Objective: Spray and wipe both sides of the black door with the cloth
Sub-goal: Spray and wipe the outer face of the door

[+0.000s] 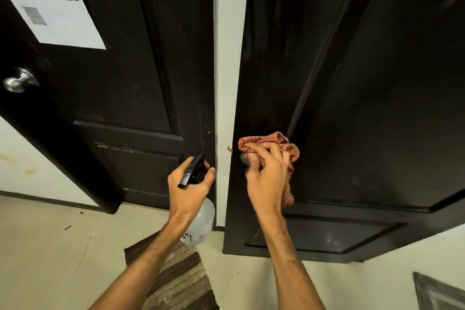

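Head camera looks down, close to hands (226, 178).

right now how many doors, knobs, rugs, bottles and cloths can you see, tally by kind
black doors: 2, left and right
door knobs: 1 plainly seen
rugs: 2, one and one
spray bottles: 1, in the left hand
cloths: 1, under the right hand
total: 7

White paper sheet (54, 2) taped on left door, its print blurred and unreadable, small red-edged label (203, 235) on spray bottle (201, 224), too small to be read
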`<state>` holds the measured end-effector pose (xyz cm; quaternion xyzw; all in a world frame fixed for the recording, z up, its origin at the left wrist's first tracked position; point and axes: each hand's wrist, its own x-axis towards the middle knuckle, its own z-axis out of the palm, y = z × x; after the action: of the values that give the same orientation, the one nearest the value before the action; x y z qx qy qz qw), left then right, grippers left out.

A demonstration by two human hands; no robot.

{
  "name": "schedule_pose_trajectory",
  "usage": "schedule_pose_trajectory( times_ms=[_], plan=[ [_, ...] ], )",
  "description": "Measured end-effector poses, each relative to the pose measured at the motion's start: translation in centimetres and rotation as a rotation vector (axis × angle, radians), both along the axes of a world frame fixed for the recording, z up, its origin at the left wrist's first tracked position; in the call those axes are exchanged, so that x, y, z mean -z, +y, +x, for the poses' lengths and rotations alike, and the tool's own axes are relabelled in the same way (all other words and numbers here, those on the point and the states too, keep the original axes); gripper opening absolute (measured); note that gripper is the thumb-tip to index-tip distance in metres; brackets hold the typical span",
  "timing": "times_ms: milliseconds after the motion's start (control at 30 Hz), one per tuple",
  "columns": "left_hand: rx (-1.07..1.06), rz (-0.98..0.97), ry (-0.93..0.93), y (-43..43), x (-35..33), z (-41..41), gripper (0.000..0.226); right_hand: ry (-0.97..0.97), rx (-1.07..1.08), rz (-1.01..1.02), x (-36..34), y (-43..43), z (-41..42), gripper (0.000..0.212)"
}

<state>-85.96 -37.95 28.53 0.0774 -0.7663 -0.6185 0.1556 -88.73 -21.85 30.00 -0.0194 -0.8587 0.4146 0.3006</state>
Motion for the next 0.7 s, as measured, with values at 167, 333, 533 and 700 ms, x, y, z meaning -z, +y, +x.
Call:
schedule_pose_trajectory(
  times_ms=[167,333,533,700],
  plan=[
    [-0.021,0.028,0.005,-0.2,0.2,0.5,0.017,-0.101,-0.054,-1.178,1.1,0.5,0.5,0.026],
    [-0.014,0.043,-0.012,0.0,0.6,0.8,0.016,-0.323,-0.173,-1.811,1.4,1.8,1.7,0.029],
    [0.007,0.04,-0.02,0.7,0.7,0.8,0.01,-0.019,-0.134,-0.173,-0.1,-0.2,1.4,0.024],
    [-0.019,0.023,-0.083,-0.1,2.0,0.8,0.058,-0.176,-0.114,0.814,-0.7,-2.7,1.5,0.03]
  ],
)
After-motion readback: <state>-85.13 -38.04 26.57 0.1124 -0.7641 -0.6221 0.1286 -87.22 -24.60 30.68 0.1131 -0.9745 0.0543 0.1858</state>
